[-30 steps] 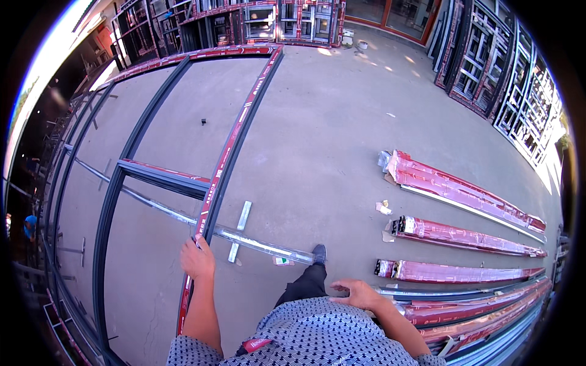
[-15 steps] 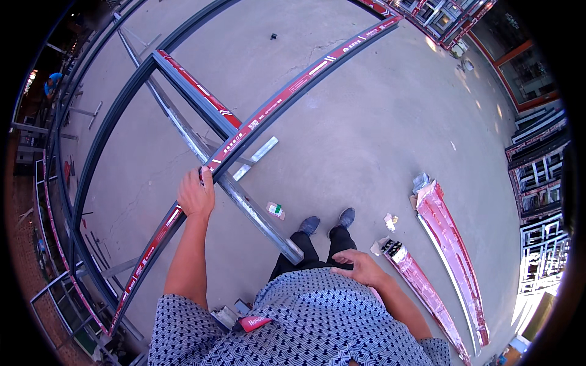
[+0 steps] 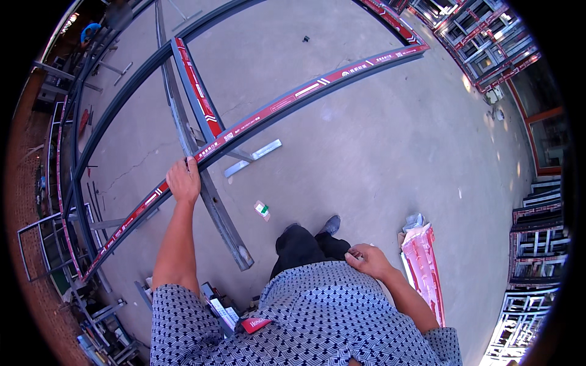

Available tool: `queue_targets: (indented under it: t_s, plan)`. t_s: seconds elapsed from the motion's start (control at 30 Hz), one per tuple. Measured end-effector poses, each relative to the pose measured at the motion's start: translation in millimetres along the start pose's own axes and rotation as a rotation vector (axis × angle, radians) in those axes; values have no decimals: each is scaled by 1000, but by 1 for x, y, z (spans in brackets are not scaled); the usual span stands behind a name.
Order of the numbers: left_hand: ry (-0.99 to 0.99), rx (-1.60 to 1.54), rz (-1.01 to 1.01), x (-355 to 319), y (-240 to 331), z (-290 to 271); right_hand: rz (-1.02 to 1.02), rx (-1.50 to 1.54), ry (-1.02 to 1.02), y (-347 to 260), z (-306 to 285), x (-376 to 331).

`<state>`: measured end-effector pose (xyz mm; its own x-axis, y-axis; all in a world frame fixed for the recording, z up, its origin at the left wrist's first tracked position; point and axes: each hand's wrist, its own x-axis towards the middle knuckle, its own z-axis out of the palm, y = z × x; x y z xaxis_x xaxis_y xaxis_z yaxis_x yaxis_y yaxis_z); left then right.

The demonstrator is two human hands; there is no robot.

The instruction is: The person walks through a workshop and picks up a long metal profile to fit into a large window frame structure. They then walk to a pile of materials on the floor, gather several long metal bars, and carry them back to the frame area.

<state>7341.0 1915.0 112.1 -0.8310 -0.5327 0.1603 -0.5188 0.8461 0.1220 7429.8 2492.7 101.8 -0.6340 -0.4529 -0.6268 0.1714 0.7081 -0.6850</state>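
A large dark metal window frame (image 3: 278, 114) with red printed protective film lies across steel support bars (image 3: 210, 198) at the left and far side. My left hand (image 3: 184, 181) is closed round its near rail, close to where a crossbar (image 3: 198, 91) with the same film joins. Beside my waist hangs my right hand (image 3: 369, 261), its fingers loosely bent and a little apart, with nothing visible in them. A long bundle in pink wrapping (image 3: 422, 262) lies on the floor to the right of that hand.
Stacked frames (image 3: 537, 244) line the right side, and more frames (image 3: 476, 43) stand at the far right. Paper scrap (image 3: 262, 210) lies before my feet. Tools and boxes (image 3: 223, 308) are at my left side. A person in blue (image 3: 90, 32) is far left.
My view has turned and shifted, so the wrapped bundles sit lower, one now out of sight. My left hand stays on the rail. My right hand's fingers are more bent, and my feet have moved.
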Motion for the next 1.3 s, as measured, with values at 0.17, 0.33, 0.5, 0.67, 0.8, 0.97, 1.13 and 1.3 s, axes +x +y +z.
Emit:
queue_targets:
  t_s: [0.17,0.33,0.5,0.67,0.8,0.97,1.13,1.3]
  plan:
    - [-41,-29,11,11,61,0,95,-69,100,42,-42,-7]
    - [11,-20,-76,19,75,21,196,-29,103,76,-79,13]
    - [25,-59,-151,21,90,17,251,16,111,90,-115,56]
    - [-83,-102,-266,30,95,10,336,104,217,110,-156,107]
    - [-65,-28,-363,32,89,17,415,48,213,106,-211,136]
    - [-145,-30,-432,46,103,12,454,143,298,94,-280,181]
    - [-167,-248,-478,60,115,16,450,260,337,71,-321,206]
    - [-134,460,-544,83,129,36,405,312,338,112,-345,218]
